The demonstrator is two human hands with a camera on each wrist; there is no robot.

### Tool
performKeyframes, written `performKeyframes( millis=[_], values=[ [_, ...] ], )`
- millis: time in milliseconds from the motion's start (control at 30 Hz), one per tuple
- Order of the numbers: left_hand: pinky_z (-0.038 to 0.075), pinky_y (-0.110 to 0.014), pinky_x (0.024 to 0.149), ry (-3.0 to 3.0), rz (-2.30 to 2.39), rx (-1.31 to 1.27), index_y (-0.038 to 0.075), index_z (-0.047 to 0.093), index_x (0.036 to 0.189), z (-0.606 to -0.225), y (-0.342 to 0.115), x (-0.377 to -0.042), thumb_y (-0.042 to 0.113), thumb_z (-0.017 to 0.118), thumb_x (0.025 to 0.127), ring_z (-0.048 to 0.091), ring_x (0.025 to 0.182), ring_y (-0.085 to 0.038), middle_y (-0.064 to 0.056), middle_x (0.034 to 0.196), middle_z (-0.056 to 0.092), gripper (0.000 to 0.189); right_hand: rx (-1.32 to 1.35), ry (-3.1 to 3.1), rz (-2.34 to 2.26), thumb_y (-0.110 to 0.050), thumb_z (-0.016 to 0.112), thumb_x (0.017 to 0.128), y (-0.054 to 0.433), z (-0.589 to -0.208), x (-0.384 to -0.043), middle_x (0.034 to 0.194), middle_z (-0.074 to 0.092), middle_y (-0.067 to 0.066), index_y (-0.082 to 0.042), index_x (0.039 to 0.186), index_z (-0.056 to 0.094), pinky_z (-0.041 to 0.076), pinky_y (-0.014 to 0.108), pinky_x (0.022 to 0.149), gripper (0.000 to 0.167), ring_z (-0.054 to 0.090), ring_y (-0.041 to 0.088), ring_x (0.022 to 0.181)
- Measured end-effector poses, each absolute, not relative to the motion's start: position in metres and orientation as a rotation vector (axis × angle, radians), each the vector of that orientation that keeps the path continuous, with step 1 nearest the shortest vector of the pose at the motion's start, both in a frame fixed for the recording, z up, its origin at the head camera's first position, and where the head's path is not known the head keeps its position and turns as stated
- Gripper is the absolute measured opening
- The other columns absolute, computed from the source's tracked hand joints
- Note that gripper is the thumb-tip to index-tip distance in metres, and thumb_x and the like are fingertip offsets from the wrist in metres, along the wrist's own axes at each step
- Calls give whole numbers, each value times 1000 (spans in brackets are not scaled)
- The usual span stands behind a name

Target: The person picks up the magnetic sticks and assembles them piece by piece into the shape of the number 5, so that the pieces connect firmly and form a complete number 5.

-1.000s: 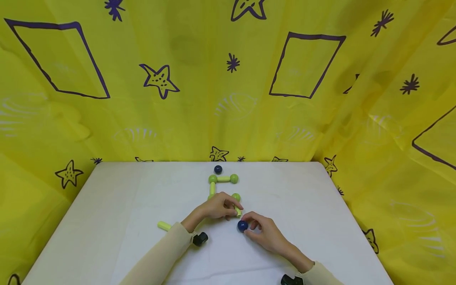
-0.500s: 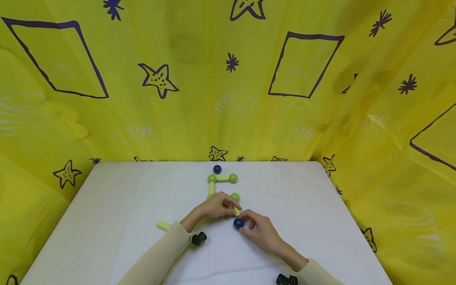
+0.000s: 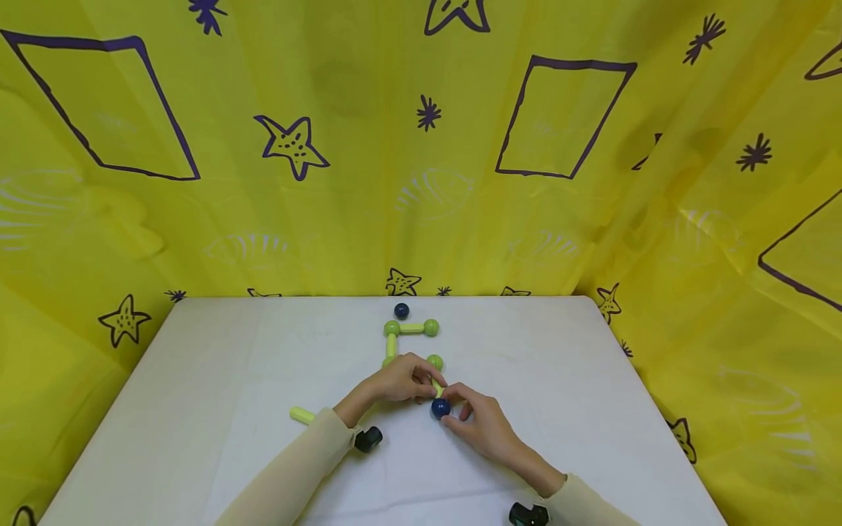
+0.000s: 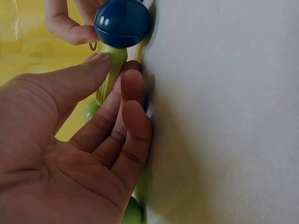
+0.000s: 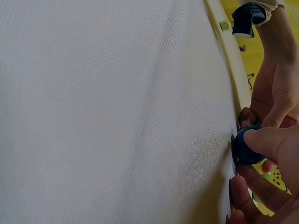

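My left hand pinches a light green rod between thumb and fingers. The rod's far end meets a green ball. Against its near end sits a dark blue ball, which my right hand grips between thumb and fingertips. In the left wrist view the blue ball touches the rod's end. Farther back, another green ball joins a rod running right to a third green ball, and a rod coming toward me. My left hand partly hides the middle of this chain.
A second dark blue ball lies behind the chain near the table's back edge. A loose light green rod rests left of my left forearm, partly covered by the sleeve. Yellow patterned curtains surround the white table.
My right hand has moved left and slightly away from me with the blue ball, closing the gap to the rod's end. The left hand has stayed on the rod.
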State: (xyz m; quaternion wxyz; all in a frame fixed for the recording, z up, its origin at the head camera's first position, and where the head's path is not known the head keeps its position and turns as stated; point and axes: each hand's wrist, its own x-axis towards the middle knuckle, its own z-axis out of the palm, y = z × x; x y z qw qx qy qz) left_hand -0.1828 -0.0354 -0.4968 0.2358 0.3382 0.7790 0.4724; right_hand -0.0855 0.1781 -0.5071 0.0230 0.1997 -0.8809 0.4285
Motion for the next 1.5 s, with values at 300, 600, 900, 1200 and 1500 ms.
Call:
performKeyframes(
  millis=[300, 600, 900, 1200, 1500],
  values=[
    [43, -20, 55, 2136, 1298, 930, 7, 78, 105, -496, -35, -183, 0, 72, 95, 58, 60, -13, -10, 73, 71, 14, 594, -2766, 1345, -11, 82, 88, 179, -508, -86, 103, 73, 0, -17, 113, 69, 47, 23, 64, 29, 58, 6, 69],
    [44, -21, 54, 2165, 1298, 874, 3, 75, 115, -494, -37, -180, -2, 70, 94, 61, 59, -14, -11, 73, 72, 22, 614, -2767, 1346, -10, 81, 88, 180, -508, -87, 103, 73, -1, -18, 113, 69, 47, 23, 65, 29, 58, 6, 69],
    [50, -24, 58, 2229, 1317, 873, 3, 71, 122, -485, -50, -173, -1, 70, 94, 66, 65, -19, -8, 82, 74, 28, 611, -2770, 1347, -9, 82, 88, 180, -507, -88, 102, 72, -2, -18, 114, 69, 47, 23, 65, 30, 58, 6, 69],
    [53, -26, 58, 2322, 1443, 878, 1, 72, 118, -476, -81, -165, 4, 73, 94, 71, 68, -26, -8, 90, 76, 24, 598, -2795, 1357, -9, 82, 87, 179, -506, -88, 102, 72, -2, -17, 115, 69, 47, 22, 65, 31, 58, 7, 71],
    [53, -26, 63, 2559, 1466, 826, 9, 74, 116, -465, -134, -148, 12, 76, 94, 65, 69, -10, 3, 89, 74, 22, 606, -2822, 1350, -9, 82, 88, 180, -504, -90, 104, 72, -1, -17, 116, 69, 47, 23, 66, 32, 57, 6, 72]
  ],
)
